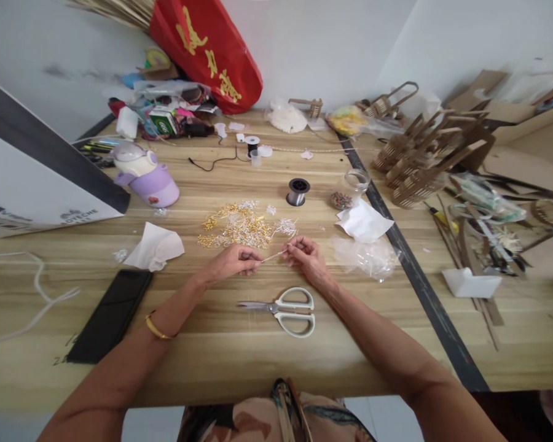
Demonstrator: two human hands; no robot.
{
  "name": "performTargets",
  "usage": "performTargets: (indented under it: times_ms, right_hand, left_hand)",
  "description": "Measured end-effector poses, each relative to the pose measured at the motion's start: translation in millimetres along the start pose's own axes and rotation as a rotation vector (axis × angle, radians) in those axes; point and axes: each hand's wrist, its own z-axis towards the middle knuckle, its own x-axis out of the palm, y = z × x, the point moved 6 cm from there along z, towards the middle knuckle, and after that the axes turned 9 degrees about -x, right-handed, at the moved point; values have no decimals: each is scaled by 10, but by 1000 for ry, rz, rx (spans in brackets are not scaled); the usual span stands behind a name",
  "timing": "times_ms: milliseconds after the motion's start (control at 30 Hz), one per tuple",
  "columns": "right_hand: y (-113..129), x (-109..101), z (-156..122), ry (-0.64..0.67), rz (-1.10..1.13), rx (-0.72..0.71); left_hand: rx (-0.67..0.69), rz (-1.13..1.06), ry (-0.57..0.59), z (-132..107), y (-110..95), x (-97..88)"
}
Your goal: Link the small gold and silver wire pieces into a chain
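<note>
My left hand (233,261) and my right hand (304,253) rest on the wooden table (239,344), fingers pinched. Between them runs a short beaded strand (273,255), one end held in each hand. Just beyond my hands lies a pile of gold and silver beads and small white pieces (242,226). White-handled scissors (286,309) lie closed on the table just in front of my hands. A spool of thin wire (297,191) stands behind the bead pile.
A black phone (110,314) and crumpled tissue (155,247) lie left. A purple bottle (145,175), red bag (207,49) and clutter sit at the back. A glass jar (352,187), white paper (363,222), clear plastic (364,255) and wooden baskets (424,156) lie right.
</note>
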Motion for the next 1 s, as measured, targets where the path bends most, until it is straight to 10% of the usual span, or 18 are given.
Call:
performTargets:
  times_ms: [1000]
  right_hand:
    - [-56,119,-74,211,-336,-91]
  left_hand:
    - [0,124,-161,-289,364,-277]
